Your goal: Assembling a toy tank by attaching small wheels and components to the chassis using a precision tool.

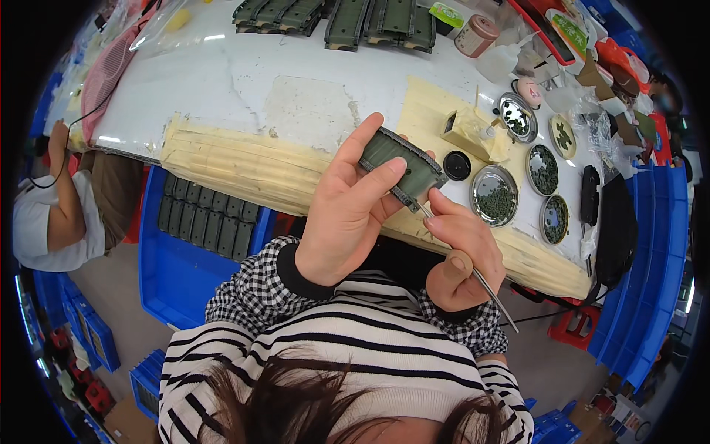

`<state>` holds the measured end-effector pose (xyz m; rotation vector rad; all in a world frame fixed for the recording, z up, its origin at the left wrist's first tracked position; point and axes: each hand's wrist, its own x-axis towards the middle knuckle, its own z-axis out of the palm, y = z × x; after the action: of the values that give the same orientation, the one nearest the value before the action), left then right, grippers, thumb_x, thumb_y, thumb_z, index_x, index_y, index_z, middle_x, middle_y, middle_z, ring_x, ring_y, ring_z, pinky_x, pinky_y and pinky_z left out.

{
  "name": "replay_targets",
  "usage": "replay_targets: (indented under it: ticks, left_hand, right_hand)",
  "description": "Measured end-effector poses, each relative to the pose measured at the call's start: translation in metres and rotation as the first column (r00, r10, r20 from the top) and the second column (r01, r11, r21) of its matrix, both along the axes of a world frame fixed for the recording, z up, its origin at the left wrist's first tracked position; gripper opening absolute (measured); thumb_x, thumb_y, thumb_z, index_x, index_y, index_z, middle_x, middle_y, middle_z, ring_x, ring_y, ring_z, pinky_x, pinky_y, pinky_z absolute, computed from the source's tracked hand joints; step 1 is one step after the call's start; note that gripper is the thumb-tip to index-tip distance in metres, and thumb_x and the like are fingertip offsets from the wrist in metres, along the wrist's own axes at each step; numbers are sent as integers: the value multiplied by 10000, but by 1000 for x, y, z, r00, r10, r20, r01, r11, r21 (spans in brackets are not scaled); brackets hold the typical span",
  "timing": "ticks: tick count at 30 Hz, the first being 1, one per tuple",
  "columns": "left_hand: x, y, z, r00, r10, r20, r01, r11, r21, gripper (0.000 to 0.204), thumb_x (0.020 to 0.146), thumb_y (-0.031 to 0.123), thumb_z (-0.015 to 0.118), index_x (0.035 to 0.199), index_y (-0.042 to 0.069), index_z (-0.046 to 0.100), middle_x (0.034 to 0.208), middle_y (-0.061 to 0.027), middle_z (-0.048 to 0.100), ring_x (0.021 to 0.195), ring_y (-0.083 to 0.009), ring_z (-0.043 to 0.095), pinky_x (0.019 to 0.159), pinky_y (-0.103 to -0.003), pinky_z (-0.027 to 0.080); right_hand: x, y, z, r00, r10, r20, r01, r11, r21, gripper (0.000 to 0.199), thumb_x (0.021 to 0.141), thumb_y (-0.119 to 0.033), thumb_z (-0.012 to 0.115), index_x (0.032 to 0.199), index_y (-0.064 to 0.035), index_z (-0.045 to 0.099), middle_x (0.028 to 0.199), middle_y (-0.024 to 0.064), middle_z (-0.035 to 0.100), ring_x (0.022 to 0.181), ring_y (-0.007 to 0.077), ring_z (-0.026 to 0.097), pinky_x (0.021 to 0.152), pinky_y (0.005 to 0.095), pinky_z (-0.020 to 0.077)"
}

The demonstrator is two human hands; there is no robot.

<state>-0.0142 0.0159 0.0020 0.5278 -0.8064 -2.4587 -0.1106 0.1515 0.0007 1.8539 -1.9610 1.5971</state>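
Note:
My left hand [342,211] grips a dark green, curved plastic piece [421,176] with ridged dark edges. The thumb lies across its face and the index finger stretches along its far end. In my closed right hand [467,251] is a slim metal tool [493,294], maybe tweezers. Its tip meets the near corner of the green piece, and its back end sticks out below the palm. Something tan covers the right thumb. To the right, a round metal dish [494,214] holds many small dark green parts.
More dishes of green bits [543,169] stand at right, by a black round lid [457,165] and a yellow-taped block [477,133]. Padding [229,166] wraps the table edge. A blue bin [159,285] holds rows of green pieces. Similar pieces [347,22] lie at the back. Another person [63,214] is at left.

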Motion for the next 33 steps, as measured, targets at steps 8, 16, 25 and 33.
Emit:
replay_targets:
  ticks: [8, 16, 25, 33]
  left_hand:
    - [1, 0, 1, 1000, 1, -7, -1, 999, -35, 550, 971, 47, 469, 1483, 62, 269, 1356, -155, 458, 1258, -303, 508, 987, -380, 496]
    - [2, -2, 2, 1000, -9, -5, 9, 998, -60, 558, 972, 53, 475, 1487, 64, 262, 1362, -162, 452, 1256, -307, 509, 984, -380, 503]
    - [1, 1, 1, 1000, 4, -5, -4, 997, -74, 566, 972, 46, 481, 1490, 72, 256, 1369, -162, 443, 1258, -308, 508, 954, -380, 529]
    - [1, 2, 3, 1000, 11, -3, -11, 996, -85, 569, 973, 46, 477, 1493, 78, 249, 1368, -150, 441, 1266, -300, 503, 968, -374, 520]
  right_hand:
    - [-1, -1, -2, 999, 28, -18, -29, 999, -38, 231, 963, -162, 566, 1061, 37, 628, 988, 177, 667, 1037, 367, 658, 847, 372, 546]
    - [-3, 1, 1, 998, 58, -5, -58, 998, -6, 226, 960, -159, 568, 1069, 29, 629, 1012, 180, 664, 1060, 357, 649, 866, 365, 536]
    - [-1, 2, -1, 1000, 21, 11, -21, 1000, -10, 210, 961, -145, 561, 1044, 36, 628, 1013, 194, 666, 1041, 356, 656, 861, 363, 538]
    - [-1, 1, -3, 1000, 15, 0, -15, 999, -42, 213, 962, -144, 558, 1037, 43, 627, 982, 197, 669, 1017, 367, 666, 841, 368, 549]
